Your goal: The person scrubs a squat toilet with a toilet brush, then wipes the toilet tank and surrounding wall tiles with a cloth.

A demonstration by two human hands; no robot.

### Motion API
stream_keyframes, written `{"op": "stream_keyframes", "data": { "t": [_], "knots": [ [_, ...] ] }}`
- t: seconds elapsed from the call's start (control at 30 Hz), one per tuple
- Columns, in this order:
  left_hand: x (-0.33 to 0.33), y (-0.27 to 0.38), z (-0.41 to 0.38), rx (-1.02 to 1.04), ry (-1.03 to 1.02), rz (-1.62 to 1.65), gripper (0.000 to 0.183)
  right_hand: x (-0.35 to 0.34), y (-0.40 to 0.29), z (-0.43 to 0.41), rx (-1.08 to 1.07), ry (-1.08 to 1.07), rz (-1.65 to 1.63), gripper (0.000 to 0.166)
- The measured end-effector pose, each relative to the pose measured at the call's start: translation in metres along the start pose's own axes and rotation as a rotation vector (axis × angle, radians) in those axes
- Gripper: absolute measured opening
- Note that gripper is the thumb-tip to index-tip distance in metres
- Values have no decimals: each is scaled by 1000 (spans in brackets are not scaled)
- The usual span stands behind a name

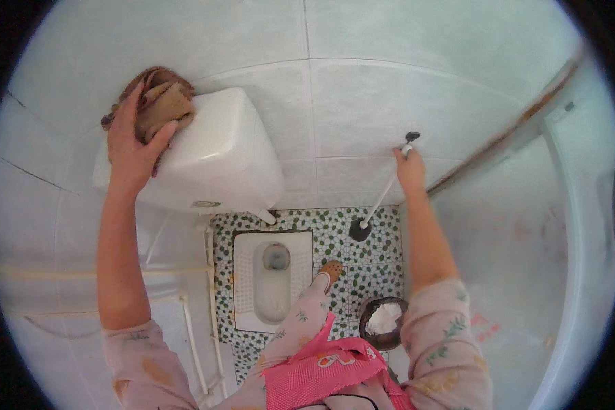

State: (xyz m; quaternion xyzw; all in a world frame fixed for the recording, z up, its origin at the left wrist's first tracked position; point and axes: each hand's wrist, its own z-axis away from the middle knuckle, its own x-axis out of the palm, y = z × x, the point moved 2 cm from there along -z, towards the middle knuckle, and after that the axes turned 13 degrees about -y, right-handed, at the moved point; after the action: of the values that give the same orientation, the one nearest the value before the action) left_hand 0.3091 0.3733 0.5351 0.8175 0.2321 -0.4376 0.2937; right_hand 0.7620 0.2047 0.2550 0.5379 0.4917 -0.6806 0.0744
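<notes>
My left hand (pixel 136 141) presses a bunched brown cloth (pixel 166 110) onto the top left of a white toilet cistern (pixel 225 138) on the wall. My right hand (pixel 411 166) grips the upper end of a white handle (pixel 382 197), beside the tiled wall. At the handle's lower end, a black plunger cup or similar head (pixel 360 229) rests on the floor near the wall; its exact kind is unclear. Just above my right fingers is a small dark piece (pixel 412 136), perhaps a hanging loop or a wall hook.
A white squat toilet (pixel 243 297) is set in the green-and-white patterned floor (pixel 333 241), left of my foot in a brown clog (pixel 332 269). A dark waste bin (pixel 367 333) holding white paper stands at the lower right. Pale pipes (pixel 211 287) run along the left wall.
</notes>
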Motion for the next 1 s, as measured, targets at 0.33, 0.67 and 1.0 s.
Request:
{"op": "stream_keyframes", "data": {
  "t": [0.33,0.67,1.0],
  "knots": [
    [-1,13,9,91,-20,-207,42,-36,-37,63,-58,169,-99,36],
    [9,66,48,244,-86,438,84,-82,-362,150,-978,29,-344,31],
    [-134,154,191,460,-1,1145,24,-50,-405,156,-1035,-71,444,49]
  ]
}}
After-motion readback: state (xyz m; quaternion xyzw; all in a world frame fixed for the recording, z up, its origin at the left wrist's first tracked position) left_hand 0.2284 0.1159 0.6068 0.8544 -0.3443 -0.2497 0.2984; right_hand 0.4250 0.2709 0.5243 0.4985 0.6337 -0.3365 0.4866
